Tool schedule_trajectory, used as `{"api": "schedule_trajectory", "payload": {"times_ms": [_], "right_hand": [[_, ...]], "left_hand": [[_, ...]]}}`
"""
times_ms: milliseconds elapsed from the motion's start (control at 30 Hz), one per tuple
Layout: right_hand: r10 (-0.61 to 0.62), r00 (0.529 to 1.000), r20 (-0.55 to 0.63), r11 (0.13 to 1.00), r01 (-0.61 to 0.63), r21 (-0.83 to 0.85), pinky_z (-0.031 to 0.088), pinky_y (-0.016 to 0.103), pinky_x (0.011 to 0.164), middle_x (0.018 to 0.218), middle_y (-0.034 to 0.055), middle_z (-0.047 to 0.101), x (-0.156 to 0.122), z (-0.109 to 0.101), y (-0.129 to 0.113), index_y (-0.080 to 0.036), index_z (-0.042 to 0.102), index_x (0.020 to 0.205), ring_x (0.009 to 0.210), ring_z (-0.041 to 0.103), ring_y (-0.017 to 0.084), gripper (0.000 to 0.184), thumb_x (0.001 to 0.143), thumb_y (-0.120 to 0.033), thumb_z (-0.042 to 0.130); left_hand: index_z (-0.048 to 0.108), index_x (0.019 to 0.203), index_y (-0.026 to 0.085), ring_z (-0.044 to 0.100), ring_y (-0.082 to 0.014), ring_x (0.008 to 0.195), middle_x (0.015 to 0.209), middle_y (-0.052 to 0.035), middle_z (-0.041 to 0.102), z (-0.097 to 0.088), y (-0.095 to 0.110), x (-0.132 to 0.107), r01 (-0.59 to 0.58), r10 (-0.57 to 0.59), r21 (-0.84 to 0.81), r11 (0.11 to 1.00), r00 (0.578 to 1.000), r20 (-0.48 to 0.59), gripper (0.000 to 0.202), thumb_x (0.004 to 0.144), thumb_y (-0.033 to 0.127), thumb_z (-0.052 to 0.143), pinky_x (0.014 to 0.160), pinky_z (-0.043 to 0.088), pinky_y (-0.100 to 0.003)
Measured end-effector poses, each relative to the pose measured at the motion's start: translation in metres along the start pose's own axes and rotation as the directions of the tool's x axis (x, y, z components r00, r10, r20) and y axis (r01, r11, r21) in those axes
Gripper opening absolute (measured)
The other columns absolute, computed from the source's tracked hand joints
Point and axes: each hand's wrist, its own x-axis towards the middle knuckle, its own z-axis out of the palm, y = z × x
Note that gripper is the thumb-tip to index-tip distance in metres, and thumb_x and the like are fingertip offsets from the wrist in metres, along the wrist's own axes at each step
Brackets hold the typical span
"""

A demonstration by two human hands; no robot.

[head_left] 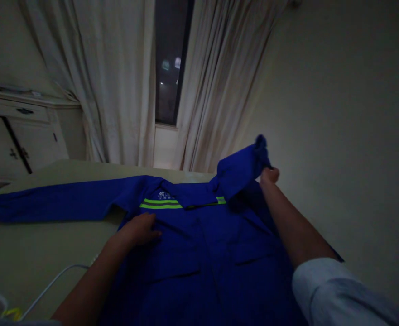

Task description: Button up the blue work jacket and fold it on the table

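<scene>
A blue work jacket (pixel 216 253) lies front up on the table, with green reflective stripes and white print across its chest. One sleeve (pixel 66 199) stretches out flat to the left. My left hand (pixel 141 229) rests on the chest just under the stripe, thumb and fingers apart. On the right, my right hand (pixel 270 174) is closed around the end of the other sleeve (pixel 240 170) and holds it up above the jacket's shoulder. Part of the jacket's right side is hidden behind my right forearm.
The pale table (pixel 32 249) carries a white cable (pixel 56 276) and a small yellow item (pixel 13 313) at the lower left. Beyond stand a white cabinet (pixel 39 136), light curtains (pixel 117 90) and a dark window (pixel 168 86). A plain wall (pixel 348 127) is at the right.
</scene>
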Motion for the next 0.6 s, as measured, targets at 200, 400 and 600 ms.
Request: {"api": "schedule_trajectory", "payload": {"times_ms": [200,400,600], "right_hand": [[-0.024,0.997,-0.073,0.993,0.015,-0.121,0.044,0.060,0.108,0.137,0.0301,0.052,-0.014,-0.038,0.059,-0.010,0.046,0.145,0.127,0.057,0.039,0.048,0.105,-0.037,0.039],[-0.409,0.695,0.591,0.876,0.480,0.042,0.053,0.032,0.097,0.113,0.0060,0.071,-0.113,0.097,0.030,-0.023,0.074,0.107,0.105,0.068,0.023,0.038,0.074,-0.034,0.089],[-0.462,0.614,0.640,0.817,0.575,0.038,0.048,0.040,0.103,0.115,0.0127,0.069,-0.111,0.155,-0.045,-0.019,0.072,0.106,0.115,0.065,0.029,0.017,0.092,-0.014,0.064]], "left_hand": [[0.070,0.112,0.018,0.071,-0.0372,0.110,0.120,-0.0192,0.072,0.009,-0.001,0.004,0.014,-0.014,-0.006,1.000,1.000,-0.017,0.038,0.083,0.044,0.070,0.093,0.054,-0.044],[0.068,0.113,0.016,0.070,-0.0366,0.111,0.123,-0.0200,0.071,0.006,0.001,0.001,0.026,-0.026,0.019,0.999,1.000,-0.001,0.039,0.085,0.043,0.070,0.093,0.054,-0.043],[0.068,0.112,0.020,0.071,-0.0324,0.110,0.122,-0.0153,0.073,0.002,0.002,-0.001,0.031,-0.031,0.030,0.999,0.999,-0.008,0.034,0.087,0.042,0.069,0.092,0.053,-0.039]]}}
